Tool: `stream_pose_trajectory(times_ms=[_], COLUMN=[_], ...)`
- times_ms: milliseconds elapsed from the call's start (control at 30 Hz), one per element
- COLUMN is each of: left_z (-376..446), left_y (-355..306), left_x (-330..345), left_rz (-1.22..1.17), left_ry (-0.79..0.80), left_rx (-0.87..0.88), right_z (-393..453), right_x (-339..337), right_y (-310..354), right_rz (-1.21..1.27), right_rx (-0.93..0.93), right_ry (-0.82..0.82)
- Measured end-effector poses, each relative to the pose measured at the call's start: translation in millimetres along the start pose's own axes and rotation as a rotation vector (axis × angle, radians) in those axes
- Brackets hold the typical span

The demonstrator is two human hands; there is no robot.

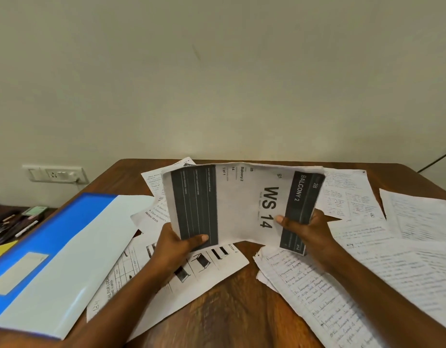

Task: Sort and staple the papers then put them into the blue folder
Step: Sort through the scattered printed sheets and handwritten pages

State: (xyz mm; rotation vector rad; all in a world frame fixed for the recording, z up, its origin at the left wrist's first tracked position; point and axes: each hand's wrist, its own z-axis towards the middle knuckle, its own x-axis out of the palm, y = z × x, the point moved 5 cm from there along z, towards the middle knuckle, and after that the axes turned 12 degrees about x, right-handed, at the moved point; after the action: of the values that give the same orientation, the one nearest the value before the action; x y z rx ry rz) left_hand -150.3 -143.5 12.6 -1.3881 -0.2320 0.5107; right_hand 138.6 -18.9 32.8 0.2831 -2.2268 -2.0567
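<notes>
- The left hand point(178, 243) is pinching the near left corner of a white printed sheet with black bands reading "WS 14" and "BALCONY 2" point(242, 204), thumb lying on top.
- The right hand point(301, 228) is pinching the same sheet at its near right corner, thumb pressing on the print; the sheet is bowing upward, lifted above the brown wooden worktop point(232, 315).
- The glossy blue plastic folder point(53, 247) is lying open along the worktop's left edge, a white page showing inside.
- Loose handwritten white pages point(367, 272) are covering the worktop's right side.
- A printed sheet with furniture drawings point(191, 275) is lying beneath the left hand.
</notes>
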Motion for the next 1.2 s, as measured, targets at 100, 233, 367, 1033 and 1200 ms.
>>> stream_pose_trajectory(times_ms=[100,233,367,1033,1200], left_z=[6,6,7,-36,-42], left_y=[-4,0,0,8,11], left_x=[-1,3,1,28,33], left_rz=[0.011,0.075,0.029,-0.270,-0.228], left_ry=[-0.006,-0.013,-0.038,-0.148,-0.151], left_rx=[0.016,-0.006,-0.011,-0.319,-0.369], right_z=[5,4,8,8,7], right_x=[-5,-2,-9,-67,-67], right_y=[1,-1,-11,-5,-9], right_rz=[0.023,-0.165,-0.252,0.228,0.271], right_rx=[0.013,0.056,0.156,0.235,0.330], right_ry=[-0.030,-0.034,-0.010,0.085,0.068])
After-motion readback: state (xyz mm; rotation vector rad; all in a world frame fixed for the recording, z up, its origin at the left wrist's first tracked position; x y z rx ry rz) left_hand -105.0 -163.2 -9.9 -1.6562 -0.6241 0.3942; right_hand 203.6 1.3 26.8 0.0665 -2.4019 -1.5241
